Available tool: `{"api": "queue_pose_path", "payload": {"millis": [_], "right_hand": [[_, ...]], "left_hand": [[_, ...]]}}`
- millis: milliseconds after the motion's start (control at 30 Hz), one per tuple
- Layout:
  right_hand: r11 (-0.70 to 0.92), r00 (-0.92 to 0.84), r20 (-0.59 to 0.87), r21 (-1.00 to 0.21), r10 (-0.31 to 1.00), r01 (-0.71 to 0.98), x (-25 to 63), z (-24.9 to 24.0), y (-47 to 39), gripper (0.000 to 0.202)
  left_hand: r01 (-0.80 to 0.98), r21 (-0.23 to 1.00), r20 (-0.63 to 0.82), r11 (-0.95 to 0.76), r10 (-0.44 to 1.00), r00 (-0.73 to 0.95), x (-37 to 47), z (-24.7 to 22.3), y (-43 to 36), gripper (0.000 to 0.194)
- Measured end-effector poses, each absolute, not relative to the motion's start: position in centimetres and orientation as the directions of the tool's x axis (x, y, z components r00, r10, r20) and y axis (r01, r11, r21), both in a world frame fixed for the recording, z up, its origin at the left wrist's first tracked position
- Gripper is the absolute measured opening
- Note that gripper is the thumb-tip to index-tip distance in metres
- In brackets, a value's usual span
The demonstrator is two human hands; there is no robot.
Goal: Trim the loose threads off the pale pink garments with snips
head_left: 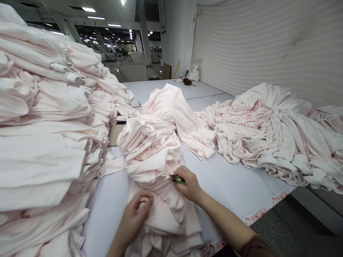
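Pale pink garments (155, 146) lie bunched in a long heap down the middle of the white table. My right hand (189, 184) is closed around small thread snips (177, 179) with green on them, their dark blades pointing left over the cloth. Lower and to the left, my left hand (138, 210) rests at the cloth's edge, its fingers curled with thumb and fingertips close together. Whether any cloth or thread is between those fingertips is too small to tell.
A tall stack of pale garments (53, 107) rises on the left. Another heap (268, 128) lies on the right, beside a hanging striped sheet (268, 46). Farther back on the table (206, 89) are a dark red-brown item (187, 81) and a plastic bag (194, 73).
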State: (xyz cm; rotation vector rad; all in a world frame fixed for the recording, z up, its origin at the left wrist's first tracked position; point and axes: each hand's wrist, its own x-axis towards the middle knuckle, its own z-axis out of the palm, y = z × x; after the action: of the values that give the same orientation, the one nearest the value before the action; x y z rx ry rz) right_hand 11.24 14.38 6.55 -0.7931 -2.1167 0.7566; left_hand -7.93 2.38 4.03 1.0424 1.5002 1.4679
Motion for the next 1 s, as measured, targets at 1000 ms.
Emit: {"api": "queue_pose_path", "payload": {"millis": [1000], "right_hand": [[0.734, -0.774, 0.237, -0.559, 0.586, 0.385, 10.0, 7.9, 13.0, 0.02]], "left_hand": [[0.832, 0.433, 0.83, -0.347, 0.514, -0.217, -4.7, 0.0, 1.8, 0.023]]}}
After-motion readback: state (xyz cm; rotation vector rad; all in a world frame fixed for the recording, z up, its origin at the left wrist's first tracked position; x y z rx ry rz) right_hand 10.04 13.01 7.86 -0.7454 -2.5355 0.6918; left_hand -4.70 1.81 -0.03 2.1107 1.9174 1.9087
